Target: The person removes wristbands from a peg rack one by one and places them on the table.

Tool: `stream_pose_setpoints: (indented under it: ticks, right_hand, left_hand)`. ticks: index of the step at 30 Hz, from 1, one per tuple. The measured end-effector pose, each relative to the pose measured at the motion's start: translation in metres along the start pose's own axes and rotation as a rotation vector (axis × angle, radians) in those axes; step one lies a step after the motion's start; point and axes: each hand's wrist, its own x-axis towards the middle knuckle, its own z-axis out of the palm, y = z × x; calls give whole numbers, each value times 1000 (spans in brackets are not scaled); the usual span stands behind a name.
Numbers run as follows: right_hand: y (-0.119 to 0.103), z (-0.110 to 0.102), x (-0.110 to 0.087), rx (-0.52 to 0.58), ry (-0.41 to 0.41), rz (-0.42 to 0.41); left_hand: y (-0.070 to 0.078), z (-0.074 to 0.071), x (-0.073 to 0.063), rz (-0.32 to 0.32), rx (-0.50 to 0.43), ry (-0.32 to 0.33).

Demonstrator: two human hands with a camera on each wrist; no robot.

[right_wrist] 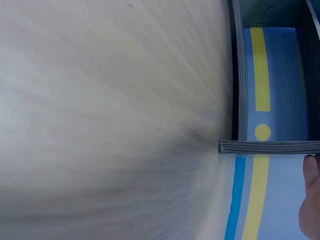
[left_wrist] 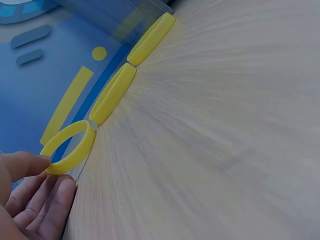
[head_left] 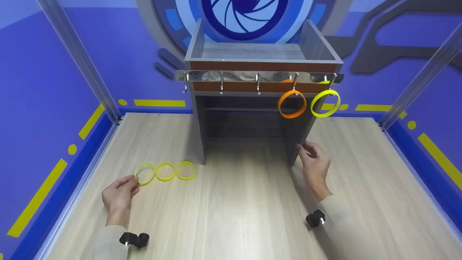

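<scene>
In the head view my left hand (head_left: 121, 193) pinches a yellow wristband (head_left: 145, 163) between thumb and fingers at its left edge; the left wrist view shows this band (left_wrist: 90, 137) tilted. Beside it two more yellow wristbands (head_left: 165, 179) (head_left: 186, 178) lie in a row on the table. My right hand (head_left: 316, 162) has its fingers bent against the right side panel of a grey wooden shelf unit (head_left: 252, 54); the thumb (right_wrist: 311, 170) touches the panel's outer face. Most of the right hand is outside the right wrist view.
A metal hook rail (head_left: 238, 76) runs across the shelf's front with several hooks. An orange band (head_left: 280, 104) and a yellow-green band (head_left: 313, 106) hang from its two right hooks. Blue printed walls (head_left: 137, 54) enclose the wooden tabletop (head_left: 234, 216) at the back and sides.
</scene>
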Motion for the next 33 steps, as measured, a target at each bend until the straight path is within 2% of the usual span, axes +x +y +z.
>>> stream_pose_setpoints:
  ticks: [7, 11, 22, 28, 33]
  right_hand:
    - [2, -2, 2, 69, -26, 53]
    - [3, 0, 2, 53, -25, 86]
    - [5, 0, 4, 5, -37, 57]
    - [5, -3, 4, -30, -71, 43]
    - [15, -4, 6, -61, -70, 33]
  left_hand:
    - [0, 1, 2, -7, 24, 0]
    - [0, 1, 2, -7, 6, -2]
    - [-2, -1, -1, 34, -22, 16]
    - [-1, -2, -5, 54, 4, 63]
    - [5, 2, -11, 116, 14, 84]
